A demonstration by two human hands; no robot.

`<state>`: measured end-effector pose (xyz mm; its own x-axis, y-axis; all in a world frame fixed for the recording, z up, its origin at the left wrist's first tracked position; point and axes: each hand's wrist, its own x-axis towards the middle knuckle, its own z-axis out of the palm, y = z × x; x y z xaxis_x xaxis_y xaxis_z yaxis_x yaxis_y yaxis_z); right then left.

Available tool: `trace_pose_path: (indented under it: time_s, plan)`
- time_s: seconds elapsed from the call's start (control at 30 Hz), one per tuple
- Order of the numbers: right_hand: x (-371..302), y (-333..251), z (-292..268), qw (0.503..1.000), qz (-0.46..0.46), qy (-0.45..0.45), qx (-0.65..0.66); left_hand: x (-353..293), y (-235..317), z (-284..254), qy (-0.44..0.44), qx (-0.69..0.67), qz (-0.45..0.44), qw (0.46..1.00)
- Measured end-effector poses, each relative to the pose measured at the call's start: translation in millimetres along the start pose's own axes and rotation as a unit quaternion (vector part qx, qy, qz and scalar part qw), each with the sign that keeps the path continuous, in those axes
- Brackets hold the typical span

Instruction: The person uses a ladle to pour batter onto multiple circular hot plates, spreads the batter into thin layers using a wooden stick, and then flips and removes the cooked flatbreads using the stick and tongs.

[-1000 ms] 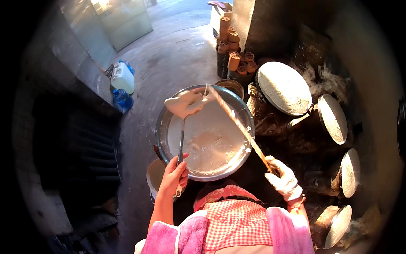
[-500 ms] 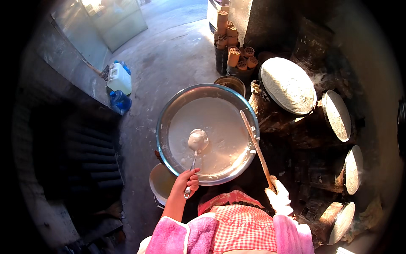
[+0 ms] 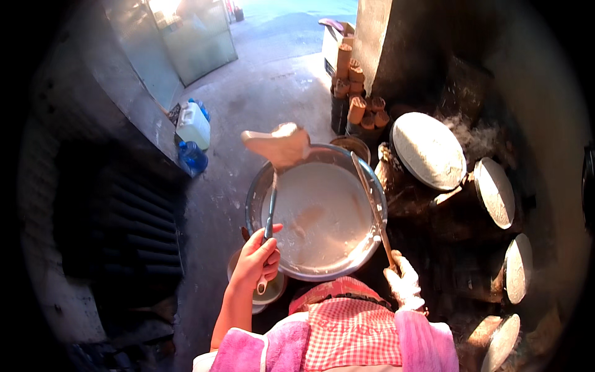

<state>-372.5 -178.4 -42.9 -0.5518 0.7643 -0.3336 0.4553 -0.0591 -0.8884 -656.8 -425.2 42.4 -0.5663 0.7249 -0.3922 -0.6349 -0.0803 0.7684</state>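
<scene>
Ladle [image 3: 272, 198], down in steel basin [image 3: 322, 271] half second ago, now raised over far-left rim, thick batter [image 3: 282, 146] draping from it; scoop appears clear of bulk below. Left hand [image 3: 260, 254] clenched round ladle handle; gloved right hand [image 3: 404, 282] grasping wooden stick [image 3: 371, 199], angled across basin's right rim. Counted: one basin, one ladle, one stick; four pale-topped round pans [image 3: 429, 152] at right.

Apron [image 3: 350, 341]: red-and-white gingham with printed lettering; a redder section [image 3: 334, 291] with dark trim adjoins it. Sleeves [image 3: 238, 350]: fluffy, towel-like pink, the left one crossed by a white piped edge. Right hand [image 3: 404, 286]: whitish glove [image 3: 408, 296], material not discernible.
</scene>
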Motion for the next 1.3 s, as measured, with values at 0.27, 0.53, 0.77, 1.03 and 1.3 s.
trace_pose_path:
  time_s: [0.27, 0.53, 0.77, 1.03, 1.3]
  plan:
    - [-9, -14, 6, 0.997, 0.066, 0.021, -0.017, 39, -54, -60, 0.046, -0.242, -0.203, 0.948]
    - [-10, 18, 1, 0.993, 0.108, 0.053, -0.020, 55, -112, -55, 0.023, -0.392, -0.290, 0.873]
    - [-56, 82, -37, 0.975, 0.157, 0.140, 0.069, 78, -101, 23, 0.006, -0.001, -0.255, 0.967]
    - [-240, 195, -125, 0.897, 0.118, 0.421, 0.072, 99, -180, 191, -0.196, 0.210, -0.236, 0.928]
    - [-463, 273, -162, 0.647, 0.118, 0.672, 0.340, -28, -362, 423, -0.362, 0.098, -0.590, 0.715]
